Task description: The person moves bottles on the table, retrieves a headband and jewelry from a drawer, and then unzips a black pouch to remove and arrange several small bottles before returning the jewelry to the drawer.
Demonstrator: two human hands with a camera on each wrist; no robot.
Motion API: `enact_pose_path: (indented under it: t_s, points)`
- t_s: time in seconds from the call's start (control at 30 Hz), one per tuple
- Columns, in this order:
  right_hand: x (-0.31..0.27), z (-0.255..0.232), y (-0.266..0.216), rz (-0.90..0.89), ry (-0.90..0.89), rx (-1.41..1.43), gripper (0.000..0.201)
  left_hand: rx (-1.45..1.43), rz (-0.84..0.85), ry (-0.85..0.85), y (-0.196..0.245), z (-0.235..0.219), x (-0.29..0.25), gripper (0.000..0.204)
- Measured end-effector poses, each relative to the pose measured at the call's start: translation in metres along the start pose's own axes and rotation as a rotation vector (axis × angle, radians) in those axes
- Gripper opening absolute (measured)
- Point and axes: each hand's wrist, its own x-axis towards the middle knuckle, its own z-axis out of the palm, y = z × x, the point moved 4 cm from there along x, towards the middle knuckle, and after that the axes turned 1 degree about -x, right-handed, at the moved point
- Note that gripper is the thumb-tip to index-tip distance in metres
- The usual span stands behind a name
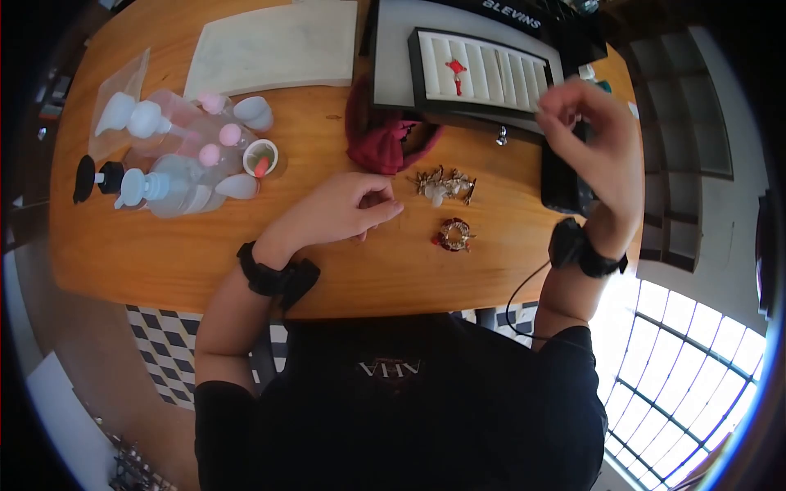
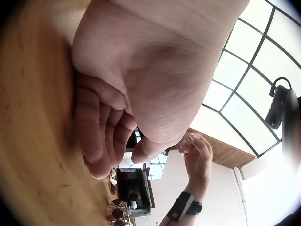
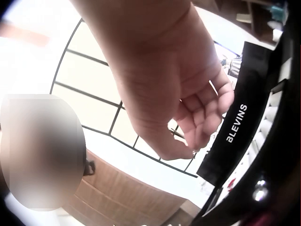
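Observation:
My right hand (image 1: 596, 135) is raised off the right end of a ring tray (image 1: 419, 78). Its thumb and fingertips pinch a small thin gold-coloured ring (image 3: 176, 133), and a glint shows at the fingertips. A red ornament (image 1: 457, 72) lies across the tray's white padded rows. My left hand (image 1: 344, 206) rests on the table with loosely curled fingers and holds nothing. To its right lie a silvery charm bracelet (image 1: 442, 188) and a bracelet with red beads (image 1: 453, 236). A dark red bow headband (image 1: 389, 151) sits just beyond that hand.
The tray lies in a black box marked BLEVINS (image 1: 508, 12), with a shiny knob (image 1: 502, 136) at its front. Pump bottles (image 1: 168, 192) and a small cup (image 1: 270, 147) lie on the left. Behind them is a white board (image 1: 270, 49). A black case (image 1: 561, 184) stands right.

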Motion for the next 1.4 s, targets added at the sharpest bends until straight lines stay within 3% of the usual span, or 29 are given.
enact_pose_path:
  t_s: [0.1,0.33,0.57,0.67,0.87,1.0,1.1,1.4]
  points:
    - [-0.054,0.004,0.005,-0.044,-0.158,0.292,0.012,-0.009,-0.01,0.021,0.001,0.001,0.0,0.029]
    - [-0.12,0.073,0.066,0.353,-0.038,0.057,0.009,0.022,-0.097,0.006,0.004,0.003,0.002,0.024]
    - [-0.127,0.092,0.081,0.359,-0.115,0.089,0.014,0.025,-0.148,0.008,0.003,0.002,0.003,0.022]
    - [-0.115,0.077,0.066,0.287,-0.096,0.087,0.009,0.018,-0.153,0.02,0.004,0.002,0.002,0.021]
    - [-0.064,0.036,0.028,-0.045,0.086,0.21,0.007,-0.009,-0.14,0.037,0.002,0.003,0.002,0.024]
    - [-0.018,0.02,0.017,-0.157,0.122,-0.036,0.01,-0.018,-0.16,0.044,0.002,0.003,0.002,0.023]
    - [0.017,0.011,0.017,0.015,-0.008,-0.117,0.025,-0.049,-0.153,0.029,0.0,0.003,0.002,0.023]
    - [0.039,0.016,0.049,0.103,-0.142,-0.1,0.037,-0.057,-0.165,0.025,0.001,0.004,0.002,0.023]
